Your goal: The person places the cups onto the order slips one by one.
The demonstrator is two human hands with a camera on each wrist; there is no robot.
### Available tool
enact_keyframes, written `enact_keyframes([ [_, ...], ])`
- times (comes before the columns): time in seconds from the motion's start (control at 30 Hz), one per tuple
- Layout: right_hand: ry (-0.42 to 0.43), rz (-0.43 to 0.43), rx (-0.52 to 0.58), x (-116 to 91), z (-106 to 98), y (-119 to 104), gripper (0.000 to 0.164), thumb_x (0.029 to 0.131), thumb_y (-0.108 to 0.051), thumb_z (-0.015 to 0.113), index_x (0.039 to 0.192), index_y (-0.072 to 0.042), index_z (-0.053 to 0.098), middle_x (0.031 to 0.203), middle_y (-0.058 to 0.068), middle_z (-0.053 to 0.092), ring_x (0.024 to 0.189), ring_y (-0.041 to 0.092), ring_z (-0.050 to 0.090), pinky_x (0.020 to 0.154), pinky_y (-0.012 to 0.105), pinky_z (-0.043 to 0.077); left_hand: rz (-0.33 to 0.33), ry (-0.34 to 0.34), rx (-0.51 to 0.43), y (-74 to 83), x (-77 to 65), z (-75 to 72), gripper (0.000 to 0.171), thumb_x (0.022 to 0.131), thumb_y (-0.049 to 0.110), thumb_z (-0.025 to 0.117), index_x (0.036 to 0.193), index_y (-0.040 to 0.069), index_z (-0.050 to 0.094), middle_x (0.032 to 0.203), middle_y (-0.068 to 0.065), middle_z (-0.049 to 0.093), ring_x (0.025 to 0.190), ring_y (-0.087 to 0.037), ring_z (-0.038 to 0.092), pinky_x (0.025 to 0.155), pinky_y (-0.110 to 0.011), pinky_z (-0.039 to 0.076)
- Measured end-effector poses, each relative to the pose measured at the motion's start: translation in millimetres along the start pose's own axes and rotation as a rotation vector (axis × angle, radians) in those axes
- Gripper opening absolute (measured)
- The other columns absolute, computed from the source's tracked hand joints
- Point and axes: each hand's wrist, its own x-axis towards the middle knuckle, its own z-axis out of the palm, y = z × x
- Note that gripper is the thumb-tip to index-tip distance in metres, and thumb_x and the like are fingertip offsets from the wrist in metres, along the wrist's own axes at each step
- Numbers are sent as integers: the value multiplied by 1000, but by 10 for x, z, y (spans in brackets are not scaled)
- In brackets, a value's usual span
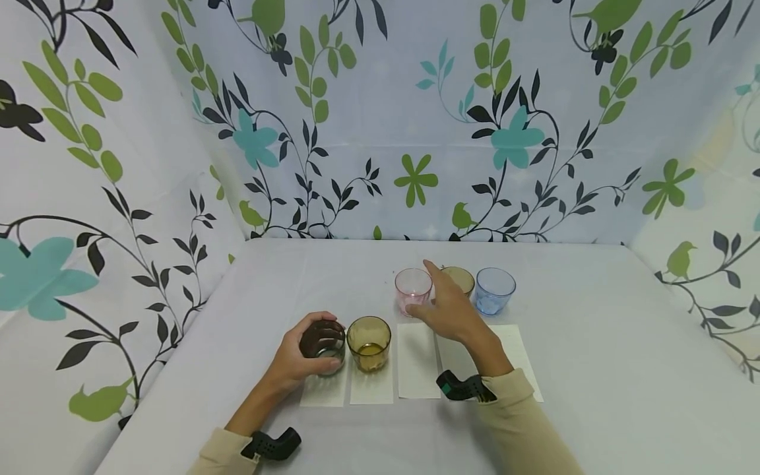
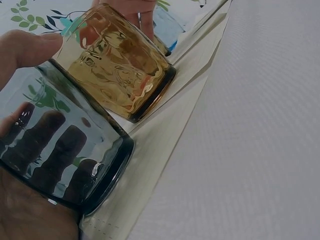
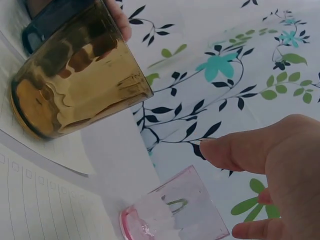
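My left hand (image 1: 307, 338) grips a dark grey glass (image 1: 324, 346) that stands on the leftmost paper slip (image 1: 323, 390). In the left wrist view its fingers show through the dark glass (image 2: 60, 145). Beside it an amber glass (image 1: 369, 343) stands on its own slip. My right hand (image 1: 441, 302) hovers open, fingers spread, with the thumb next to a pink glass (image 1: 413, 289). In the right wrist view the thumb (image 3: 240, 150) is just above the pink glass (image 3: 175, 212), apart from it. An olive glass (image 1: 462, 278) is partly hidden behind that hand, and a blue glass (image 1: 495, 290) stands to its right.
Several white paper slips (image 1: 418, 359) lie in a row on the white cloth-covered table (image 1: 594, 369). Three of them are bare. Leaf-patterned curtains (image 1: 380, 132) close off the back and both sides. There is free room on the right of the table.
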Motion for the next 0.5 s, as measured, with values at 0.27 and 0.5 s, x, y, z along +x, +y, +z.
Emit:
enact_keyframes([
  [0.27,50,70,-39,132,151,-19,94,91,-42,70,162,-10,18,162,21,31,145,44,36,113,67,35,-16,2,14,10,-26,-19,69,79,-5,80,139,-3,45,130,-30,54,118,-29,61,106,-47,50],
  [0.5,90,111,-27,191,250,13,95,91,-44,69,162,-10,16,163,20,30,145,44,36,113,67,34,-20,2,20,9,-2,-21,69,79,-4,80,139,1,47,130,-28,56,118,-31,61,105,-49,50],
])
